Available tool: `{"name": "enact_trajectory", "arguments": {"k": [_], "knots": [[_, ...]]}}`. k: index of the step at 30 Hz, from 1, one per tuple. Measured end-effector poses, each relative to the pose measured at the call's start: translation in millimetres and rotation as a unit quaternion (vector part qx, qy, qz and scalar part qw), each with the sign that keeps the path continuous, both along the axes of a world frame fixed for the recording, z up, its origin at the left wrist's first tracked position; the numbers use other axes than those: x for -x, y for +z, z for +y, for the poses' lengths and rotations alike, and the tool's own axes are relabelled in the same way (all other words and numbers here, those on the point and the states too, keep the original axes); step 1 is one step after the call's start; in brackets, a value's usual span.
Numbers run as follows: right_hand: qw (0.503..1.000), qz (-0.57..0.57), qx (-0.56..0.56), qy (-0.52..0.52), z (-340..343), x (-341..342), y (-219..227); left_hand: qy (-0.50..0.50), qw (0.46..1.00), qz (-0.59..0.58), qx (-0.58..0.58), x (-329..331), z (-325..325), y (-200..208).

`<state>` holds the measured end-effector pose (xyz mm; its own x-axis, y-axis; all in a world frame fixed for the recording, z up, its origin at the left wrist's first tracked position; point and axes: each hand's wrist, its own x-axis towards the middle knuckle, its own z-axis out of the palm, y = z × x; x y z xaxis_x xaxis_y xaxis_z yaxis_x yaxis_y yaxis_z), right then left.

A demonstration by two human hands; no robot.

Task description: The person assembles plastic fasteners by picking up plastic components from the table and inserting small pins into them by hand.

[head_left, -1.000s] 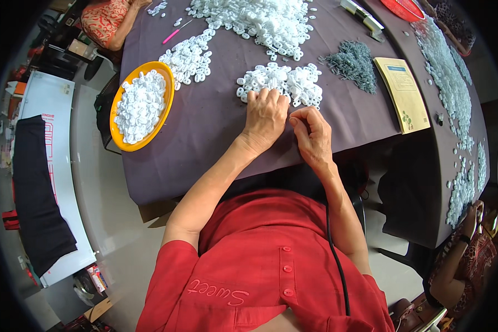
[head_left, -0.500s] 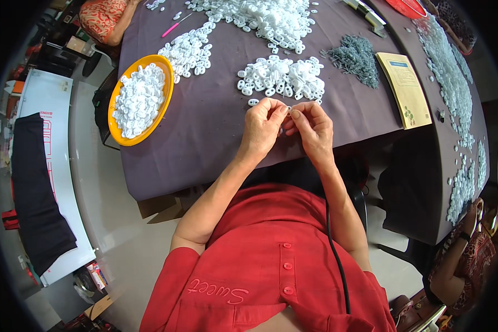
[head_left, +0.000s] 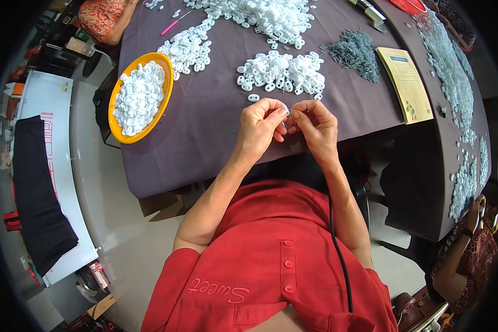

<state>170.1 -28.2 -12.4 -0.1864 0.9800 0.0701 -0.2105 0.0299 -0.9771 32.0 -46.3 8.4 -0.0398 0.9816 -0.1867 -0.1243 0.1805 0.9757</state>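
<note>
My left hand (head_left: 258, 123) is above the near table edge, thumb and forefinger pinching a small white plastic piece (head_left: 286, 110), mostly covered by the fingertips. Close beside it, my right hand (head_left: 318, 130) has thumb and forefinger pressed together; anything between them is too small to make out. A narrow gap separates the two pinches. Just beyond my fingers lies a pile of white oval two-holed pieces (head_left: 281, 72), with one loose oval piece (head_left: 253, 98) nearer my left hand. A heap of small grey pieces (head_left: 355, 55) is farther right.
An orange oval bowl (head_left: 167, 99) full of white pieces stands at the left table edge. Beyond it are another white pile (head_left: 189, 48) and a pink-handled tool (head_left: 170, 27). A tan booklet (head_left: 406, 83) lies right. Another person's arm (head_left: 451, 274) shows at the lower right.
My hands have drawn slightly apart, the right one moving a little to the right. More of the white piece shows at my left fingertips. The view has shifted slightly.
</note>
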Motion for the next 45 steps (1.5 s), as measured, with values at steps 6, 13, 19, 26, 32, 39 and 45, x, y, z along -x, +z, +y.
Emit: {"name": "enact_trajectory", "arguments": {"k": [6,13,19,26,32,39,45], "knots": [[1.0,-0.006,0.001,0.013,0.4,-0.7,-1.1,0.006,1.0,0.0,-0.02,-2.8,0.5,0.7],[1.0,0.008,-0.017,0.023,2.1,-2.5,-4.4,0.064,0.959,0.202,-0.19,-11.3,-4.8,-4.3],[0.999,0.033,-0.029,0.022,2.0,-7.2,-6.8,0.045,0.997,-0.059,0.001,-11.8,-6.1,5.6],[0.996,0.091,-0.001,0.005,-1.8,-0.6,-5.7,0.059,0.988,-0.134,0.046,-1.0,-3.7,-2.4],[0.997,0.078,-0.017,-0.013,-2.4,-1.8,-6.3,0.076,0.981,-0.173,0.047,-5.4,-4.3,-3.5],[0.996,0.087,-0.028,-0.012,-2.4,-1.7,-5.6,0.065,0.981,-0.181,0.027,-8.9,-4.9,-5.0],[0.998,0.059,-0.031,-0.015,-2.3,-1.5,-8.7,0.071,0.985,-0.153,0.043,-9.6,-5.1,-1.9]]}}
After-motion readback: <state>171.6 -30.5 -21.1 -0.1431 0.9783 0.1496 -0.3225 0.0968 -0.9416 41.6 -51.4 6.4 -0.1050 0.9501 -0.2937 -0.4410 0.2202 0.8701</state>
